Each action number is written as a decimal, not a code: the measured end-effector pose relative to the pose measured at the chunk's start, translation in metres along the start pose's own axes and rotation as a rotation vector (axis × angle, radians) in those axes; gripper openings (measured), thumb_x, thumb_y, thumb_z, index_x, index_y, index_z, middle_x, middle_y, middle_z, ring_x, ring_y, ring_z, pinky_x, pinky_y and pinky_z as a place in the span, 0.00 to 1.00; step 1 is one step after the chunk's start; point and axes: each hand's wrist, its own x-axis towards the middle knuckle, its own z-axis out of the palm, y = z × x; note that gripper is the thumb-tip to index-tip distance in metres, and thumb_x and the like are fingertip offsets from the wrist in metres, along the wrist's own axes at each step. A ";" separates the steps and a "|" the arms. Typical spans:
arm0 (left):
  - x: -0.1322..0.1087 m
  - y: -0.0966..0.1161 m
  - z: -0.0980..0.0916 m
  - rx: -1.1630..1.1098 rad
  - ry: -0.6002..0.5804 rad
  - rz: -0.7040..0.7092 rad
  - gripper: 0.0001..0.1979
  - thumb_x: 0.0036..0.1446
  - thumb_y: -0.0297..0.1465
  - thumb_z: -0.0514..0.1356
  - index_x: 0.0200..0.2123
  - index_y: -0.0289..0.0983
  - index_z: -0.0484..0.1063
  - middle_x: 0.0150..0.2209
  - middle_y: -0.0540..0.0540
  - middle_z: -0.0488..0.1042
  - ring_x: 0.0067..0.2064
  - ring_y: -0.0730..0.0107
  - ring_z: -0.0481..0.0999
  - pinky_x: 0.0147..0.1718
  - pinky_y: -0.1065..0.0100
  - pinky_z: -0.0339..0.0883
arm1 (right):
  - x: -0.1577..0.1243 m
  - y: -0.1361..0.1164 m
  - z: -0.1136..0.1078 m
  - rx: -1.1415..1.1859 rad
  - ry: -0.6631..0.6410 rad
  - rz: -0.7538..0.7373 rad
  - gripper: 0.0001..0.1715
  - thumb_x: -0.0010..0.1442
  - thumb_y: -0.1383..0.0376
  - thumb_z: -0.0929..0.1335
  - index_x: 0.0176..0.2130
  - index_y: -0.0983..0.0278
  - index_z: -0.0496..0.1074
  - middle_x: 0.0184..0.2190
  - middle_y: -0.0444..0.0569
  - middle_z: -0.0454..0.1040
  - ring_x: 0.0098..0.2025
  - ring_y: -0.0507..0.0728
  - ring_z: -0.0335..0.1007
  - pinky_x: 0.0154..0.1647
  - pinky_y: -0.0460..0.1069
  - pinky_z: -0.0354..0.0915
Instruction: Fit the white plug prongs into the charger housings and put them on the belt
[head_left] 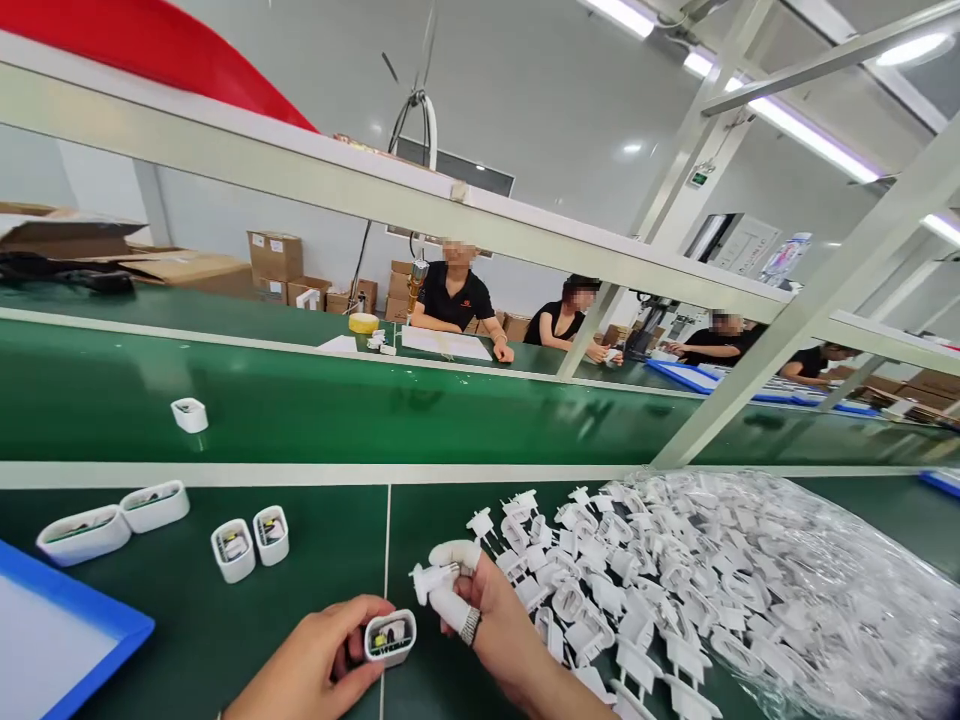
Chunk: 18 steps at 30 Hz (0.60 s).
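The left hand (304, 660) is closed around a white charger casing (390, 637), with the thumb and fingers clamping its sides and a small circuit board showing inside its open top. Just to the right, the right hand (487, 610) is pinched shut on a white plug insert (435, 578), which sits between two fingers capped in white finger cots (454, 552). The insert's flat end points toward the casing in the left hand, close to it but not touching. A silver ring (470, 626) shows on the right hand.

Directly right of the right hand, a heap of white plug inserts (637, 590) spreads over the green conveyor belt (330, 530) and runs onto a clear plastic bag (802, 580). Left of the left hand, four more casings (154, 505) stand on the belt in two pairs, with a blue-rimmed tray (75, 600) at the near corner. Farther ahead of both hands, a single casing (189, 415) sits on a second green belt. Beyond that, a co-worker in a black shirt (454, 300) sits at a third belt beside a roll of yellow tape (364, 323), with others seated along it.
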 end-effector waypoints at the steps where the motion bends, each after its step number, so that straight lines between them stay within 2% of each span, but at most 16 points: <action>1: 0.000 0.000 0.000 -0.004 -0.005 0.007 0.16 0.52 0.32 0.59 0.45 0.42 0.72 0.26 0.55 0.67 0.27 0.72 0.65 0.29 0.75 0.59 | 0.001 0.001 0.000 -0.049 0.034 -0.037 0.30 0.46 0.46 0.76 0.38 0.63 0.67 0.35 0.48 0.69 0.33 0.54 0.68 0.36 0.49 0.66; 3: 0.001 0.000 -0.002 -0.003 -0.019 0.026 0.14 0.51 0.33 0.59 0.43 0.42 0.73 0.24 0.56 0.65 0.27 0.72 0.64 0.29 0.75 0.58 | 0.001 0.003 0.002 -0.097 0.052 -0.096 0.29 0.45 0.47 0.77 0.35 0.62 0.66 0.38 0.49 0.70 0.39 0.57 0.69 0.43 0.51 0.67; 6: 0.003 0.003 -0.004 0.012 -0.024 0.032 0.13 0.50 0.32 0.60 0.42 0.42 0.74 0.22 0.57 0.65 0.27 0.72 0.64 0.30 0.75 0.57 | 0.000 0.003 0.004 -0.166 -0.012 -0.136 0.24 0.52 0.48 0.73 0.38 0.62 0.67 0.36 0.49 0.71 0.37 0.57 0.70 0.42 0.52 0.68; 8: 0.004 0.005 -0.003 0.024 -0.008 0.023 0.13 0.50 0.32 0.61 0.41 0.40 0.73 0.22 0.57 0.65 0.27 0.72 0.65 0.30 0.75 0.57 | -0.003 0.000 0.004 -0.301 -0.076 -0.182 0.18 0.57 0.52 0.71 0.40 0.62 0.69 0.36 0.50 0.72 0.37 0.56 0.70 0.41 0.51 0.68; 11: 0.004 0.005 -0.001 0.020 0.005 0.013 0.09 0.48 0.30 0.62 0.36 0.38 0.73 0.21 0.57 0.66 0.27 0.73 0.65 0.30 0.75 0.57 | -0.006 -0.006 0.001 -0.546 -0.181 -0.276 0.09 0.60 0.62 0.68 0.41 0.62 0.71 0.38 0.50 0.73 0.40 0.57 0.70 0.44 0.50 0.67; 14: 0.004 0.005 0.000 0.021 0.011 0.020 0.07 0.48 0.30 0.61 0.34 0.38 0.73 0.22 0.57 0.66 0.28 0.73 0.66 0.30 0.75 0.58 | -0.009 -0.010 -0.002 -0.758 -0.269 -0.345 0.13 0.60 0.70 0.64 0.45 0.62 0.71 0.40 0.51 0.73 0.45 0.58 0.68 0.48 0.51 0.65; 18: 0.004 0.005 0.001 0.031 0.024 0.038 0.12 0.48 0.29 0.61 0.39 0.39 0.73 0.22 0.57 0.67 0.29 0.72 0.68 0.31 0.75 0.58 | -0.011 -0.007 -0.001 -0.972 -0.322 -0.390 0.18 0.56 0.73 0.64 0.47 0.63 0.70 0.44 0.54 0.72 0.48 0.61 0.66 0.52 0.55 0.63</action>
